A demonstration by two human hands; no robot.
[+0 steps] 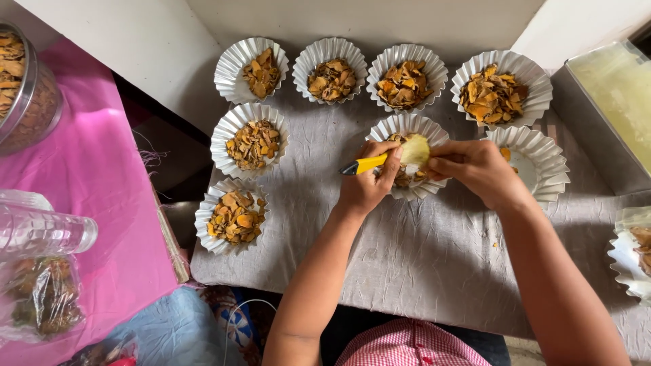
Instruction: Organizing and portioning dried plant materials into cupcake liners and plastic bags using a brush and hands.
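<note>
My left hand [366,184] grips a yellow-handled peeler or small knife [363,165], its dark tip pointing left. My right hand [475,169] holds a pale yellow peeled piece [415,150], perhaps a root or fruit. Both hands meet over a fluted white paper cup [434,133] holding some orange-brown slices. Right of it, another fluted cup [542,163] is nearly empty, with only a small orange bit showing beside my right hand.
Several fluted cups full of orange-brown slices sit on the grey cloth [420,251]: a back row [332,78] and two at left [237,217]. A metal tray [610,102] stands at right. A glass jar [27,88] and plastic bottle [41,230] lie on pink cloth.
</note>
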